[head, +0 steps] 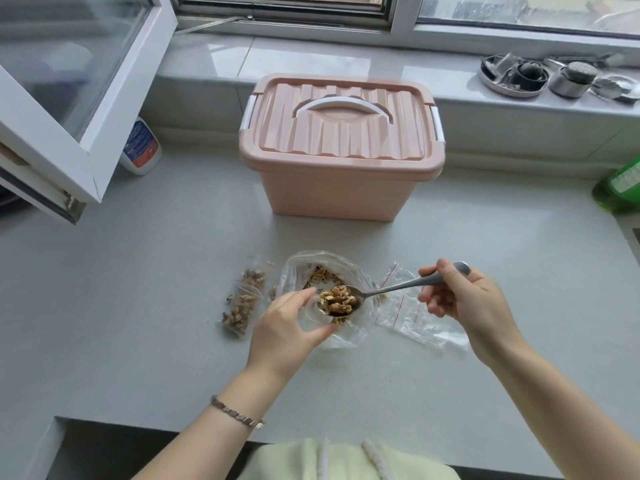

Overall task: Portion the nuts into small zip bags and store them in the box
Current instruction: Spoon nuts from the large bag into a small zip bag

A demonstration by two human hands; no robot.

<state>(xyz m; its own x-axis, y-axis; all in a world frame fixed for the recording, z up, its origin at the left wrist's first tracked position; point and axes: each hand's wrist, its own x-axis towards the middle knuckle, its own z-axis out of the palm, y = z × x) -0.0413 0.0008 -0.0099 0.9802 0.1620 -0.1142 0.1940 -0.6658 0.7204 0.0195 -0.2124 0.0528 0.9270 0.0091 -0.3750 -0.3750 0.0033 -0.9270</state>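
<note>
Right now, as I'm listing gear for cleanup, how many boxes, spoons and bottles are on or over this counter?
Boxes: 1, the pink box
Spoons: 1, the spoon, loaded with nuts
Bottles: 2, the white bottle and the green bottle
Total: 4

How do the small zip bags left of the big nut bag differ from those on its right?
The left zip bags hold walnut pieces; the right zip bags are empty. The left zip bags look brown and full; the right zip bags look see-through and flat. Both are small, clear, red-striped and lie on the counter.
</note>
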